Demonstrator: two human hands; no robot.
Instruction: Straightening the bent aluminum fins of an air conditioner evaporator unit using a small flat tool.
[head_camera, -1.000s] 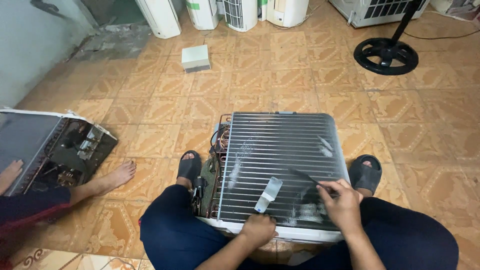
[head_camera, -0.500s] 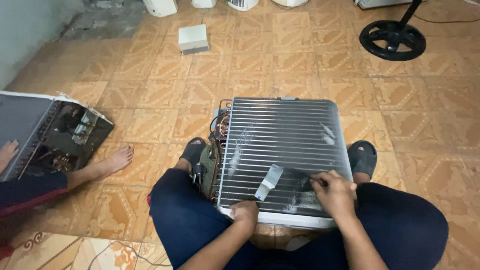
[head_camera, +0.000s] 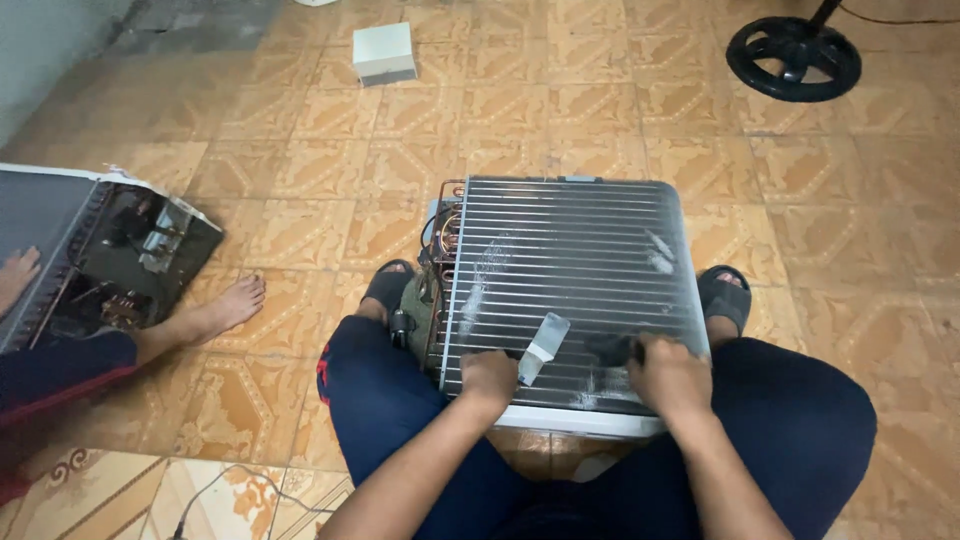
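Both hands have pulled in low on the grey finned metal coil block (head_camera: 570, 280) lying flat on the tiled floor (head_camera: 300, 150) between the person's knees. The right hand (head_camera: 668, 375), which a second ago was out over the fins with a thin dark tool, now sits fisted at the near edge on a dark object I can't make out. The left hand (head_camera: 490, 378) has fingers clamped on the flat pale scraper (head_camera: 543, 345), blade on the fins. Left of that, another person's opened dark unit casing (head_camera: 120, 255) shows wiring and parts inside.
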